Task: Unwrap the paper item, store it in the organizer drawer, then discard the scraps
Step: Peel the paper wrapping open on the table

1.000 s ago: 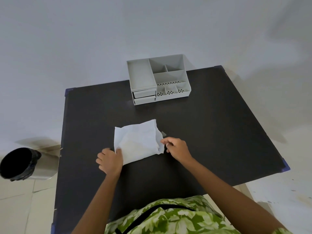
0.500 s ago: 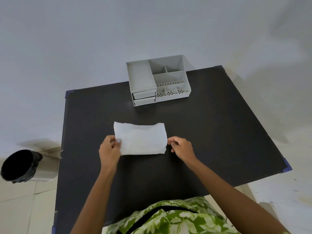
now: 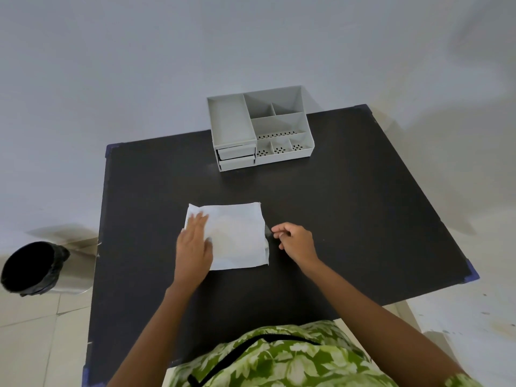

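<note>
Paper packet pinned on the table

The paper point(image 3: 237, 236) is pressed flat under the open left hand point(image 3: 194, 247); a small tab at its edge is pinched by the right hand point(image 3: 296, 241).

No text, label, brand, number or sign can be read on anything here.

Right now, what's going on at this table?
A person is working on a white paper item lying on a black table. The left hand presses flat on its left side, while the right hand pinches a small piece of tape or scrap at its right edge. The grey organizer sits at the far edge with both drawers shut. A black-lined bin stands on the floor to the left.
</note>
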